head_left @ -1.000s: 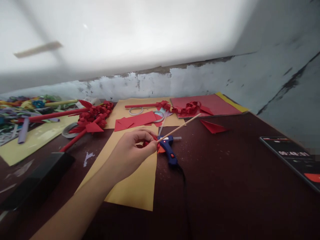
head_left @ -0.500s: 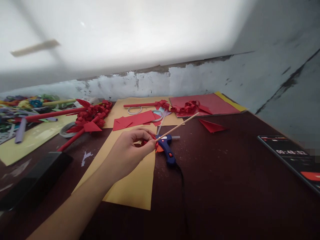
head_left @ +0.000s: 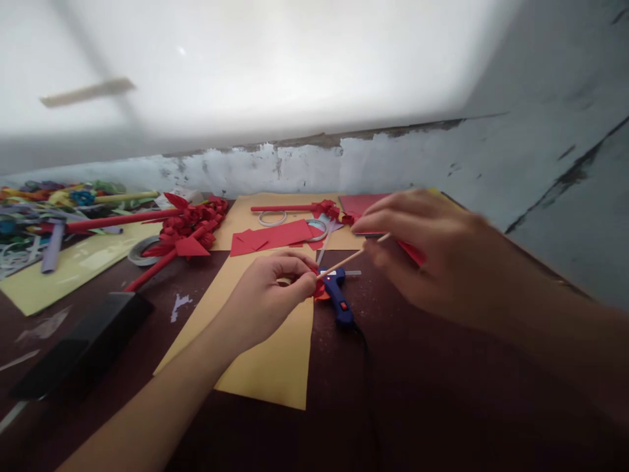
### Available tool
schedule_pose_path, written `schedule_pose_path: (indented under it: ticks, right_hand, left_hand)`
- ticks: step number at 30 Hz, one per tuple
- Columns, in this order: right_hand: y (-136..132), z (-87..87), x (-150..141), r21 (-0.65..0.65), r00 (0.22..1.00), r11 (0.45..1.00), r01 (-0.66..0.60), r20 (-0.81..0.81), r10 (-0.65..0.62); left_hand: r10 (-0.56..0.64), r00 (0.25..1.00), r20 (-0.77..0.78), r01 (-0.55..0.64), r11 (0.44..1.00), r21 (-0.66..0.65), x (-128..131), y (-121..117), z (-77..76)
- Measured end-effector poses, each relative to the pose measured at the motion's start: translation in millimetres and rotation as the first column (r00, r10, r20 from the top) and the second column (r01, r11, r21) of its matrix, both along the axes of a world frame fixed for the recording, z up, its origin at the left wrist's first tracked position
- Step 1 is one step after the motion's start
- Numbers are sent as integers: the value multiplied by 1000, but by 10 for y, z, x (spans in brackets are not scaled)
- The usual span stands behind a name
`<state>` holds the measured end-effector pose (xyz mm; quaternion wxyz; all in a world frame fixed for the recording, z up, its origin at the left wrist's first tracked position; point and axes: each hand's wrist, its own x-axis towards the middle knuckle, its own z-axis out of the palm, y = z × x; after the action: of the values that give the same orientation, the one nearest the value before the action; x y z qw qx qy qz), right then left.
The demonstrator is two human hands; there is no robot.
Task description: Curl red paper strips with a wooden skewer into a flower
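My left hand (head_left: 275, 295) pinches a thin wooden stick (head_left: 346, 260) between thumb and fingers. The stick slants up to the right, and some red paper (head_left: 322, 288) shows by the fingertips, partly hidden. My right hand (head_left: 437, 255), blurred by motion, hovers at the stick's upper end with thumb and fingers apart; whether it touches the stick I cannot tell. Just beyond the left fingertips lies a blue glue gun (head_left: 340, 300) with a small red light lit. Beneath the left hand is a tan paper sheet (head_left: 268, 373).
Red paper flowers on stems (head_left: 191, 226) lie left, another red flower stem (head_left: 285, 208) at the back. Red paper pieces (head_left: 270, 237), tape rolls (head_left: 142, 250), a black box-like object (head_left: 83, 347) and a pile of coloured paper strips (head_left: 29, 216) share the dark table. A wall borders the back.
My right hand has come in from the right to the upper end of the stick. My left hand still holds the stick. The view has shifted slightly.
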<state>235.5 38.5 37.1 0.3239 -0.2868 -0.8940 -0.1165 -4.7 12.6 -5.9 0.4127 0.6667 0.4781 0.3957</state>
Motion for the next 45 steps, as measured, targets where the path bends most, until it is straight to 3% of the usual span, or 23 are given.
schedule_pose_path:
  ticks: [6,10,19,25,40,45]
  right_hand:
    - [-56,-440,-61,2,998,999,-51,43,51]
    - [-84,-592,-26,-36,997,998,-54,48,56]
    - [-108,-639,-80,-71,994,992,-99,34,102]
    - [-128,-635,-70,-33,996,996,-86,17,87]
    - [-142,-619,-77,22,996,998,-60,-63,61]
    - [-154,-645,-74,6,996,998,-65,-64,65]
  left_hand:
    - [-35,999,-9,35,999,4,4,-20,3]
    - [-86,996,-23,86,996,0,17,-26,-9]
    - [-125,985,-115,127,992,16,17,-44,-15]
    - [-128,989,-81,132,990,52,26,-39,-13]
    - [-64,998,0,64,998,-13,53,-33,-36]
    - [-89,995,36,90,995,-31,52,-27,-44]
